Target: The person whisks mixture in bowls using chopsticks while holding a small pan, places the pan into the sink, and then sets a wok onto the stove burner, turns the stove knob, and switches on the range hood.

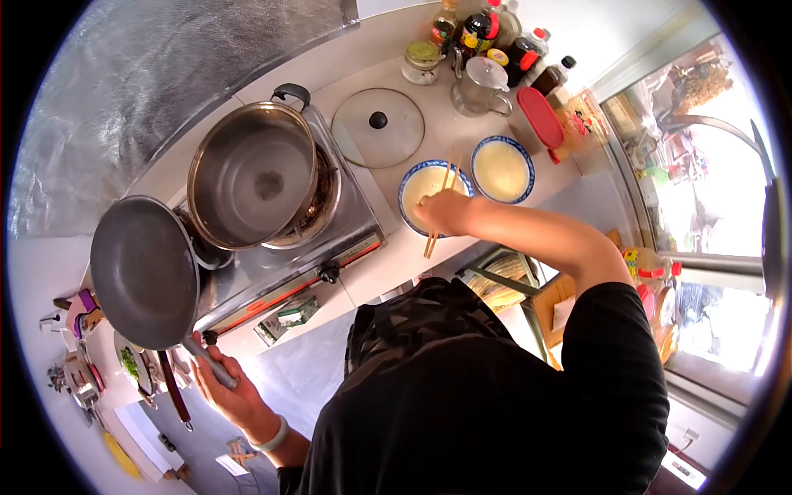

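At the left, my left hand is closed around the grey handle of a dark frying pan. The pan's bare inside faces me, above the left side of the stove. My right hand grips a pair of wooden chopsticks over a blue-rimmed bowl. Pale content shows in that bowl, partly covered by the hand. Close to its right stands a second blue-rimmed bowl, holding a pale yellow mixture. Whether the chopstick tips touch the content I cannot tell.
A deep two-tone pot sits on the gas stove. Behind the bowls are a glass lid, a clear jug, several sauce bottles and a red lid. Another pan's brown handle sticks out at the lower left.
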A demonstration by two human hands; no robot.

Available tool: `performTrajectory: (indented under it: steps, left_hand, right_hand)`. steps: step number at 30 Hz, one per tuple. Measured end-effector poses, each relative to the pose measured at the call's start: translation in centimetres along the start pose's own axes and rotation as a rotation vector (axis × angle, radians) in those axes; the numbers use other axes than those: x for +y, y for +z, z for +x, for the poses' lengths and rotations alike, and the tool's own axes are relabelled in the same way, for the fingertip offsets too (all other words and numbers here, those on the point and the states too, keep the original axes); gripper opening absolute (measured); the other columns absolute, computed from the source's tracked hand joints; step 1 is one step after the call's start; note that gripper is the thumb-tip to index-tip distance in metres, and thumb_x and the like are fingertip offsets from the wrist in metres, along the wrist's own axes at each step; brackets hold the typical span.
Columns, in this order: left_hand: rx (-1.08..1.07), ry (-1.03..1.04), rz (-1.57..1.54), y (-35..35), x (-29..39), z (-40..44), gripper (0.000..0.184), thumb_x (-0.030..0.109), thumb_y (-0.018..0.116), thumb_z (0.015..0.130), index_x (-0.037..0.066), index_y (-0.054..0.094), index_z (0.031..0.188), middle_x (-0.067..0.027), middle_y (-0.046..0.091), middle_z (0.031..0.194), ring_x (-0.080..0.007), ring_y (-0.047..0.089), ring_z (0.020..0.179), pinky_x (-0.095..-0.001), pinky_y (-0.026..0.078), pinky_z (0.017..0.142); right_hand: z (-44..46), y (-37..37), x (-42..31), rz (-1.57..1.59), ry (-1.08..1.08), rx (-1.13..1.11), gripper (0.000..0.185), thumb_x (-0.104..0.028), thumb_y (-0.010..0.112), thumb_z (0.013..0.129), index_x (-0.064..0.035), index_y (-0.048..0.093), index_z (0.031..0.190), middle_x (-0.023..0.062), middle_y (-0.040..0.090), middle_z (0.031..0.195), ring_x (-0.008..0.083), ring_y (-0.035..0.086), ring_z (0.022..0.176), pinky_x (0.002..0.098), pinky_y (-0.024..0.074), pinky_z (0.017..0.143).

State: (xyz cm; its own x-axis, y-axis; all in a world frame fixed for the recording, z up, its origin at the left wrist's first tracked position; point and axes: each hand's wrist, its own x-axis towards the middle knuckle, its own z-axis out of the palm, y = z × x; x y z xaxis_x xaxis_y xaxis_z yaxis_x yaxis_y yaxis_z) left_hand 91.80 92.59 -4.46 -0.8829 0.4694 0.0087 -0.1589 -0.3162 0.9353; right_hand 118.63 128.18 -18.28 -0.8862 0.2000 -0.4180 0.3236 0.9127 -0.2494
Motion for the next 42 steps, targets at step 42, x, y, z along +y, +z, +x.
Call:
performTrajectory:
  steps: [42]
  left_hand:
    - [0.423, 0.166, -0.063, -10.0, 6.9, -7.1, 0.037, 0.018, 0.047, 0.094, -0.005, 0.050, 0.123, -0.0087, 0.059, 0.101, -0.0050, 0.050, 0.072, -0.0171, 0.037, 0.045]
  right_hand:
    - [4.1, -23.4, 2.1, -0.118, 0.407, 0.611, 0.031, -0.032, 0.062, 0.076, -0.0056, 0.061, 0.092, 0.0166, 0.065, 0.081, 0.0346, 0.062, 0.079, 0.0425, 0.0488, 0.072]
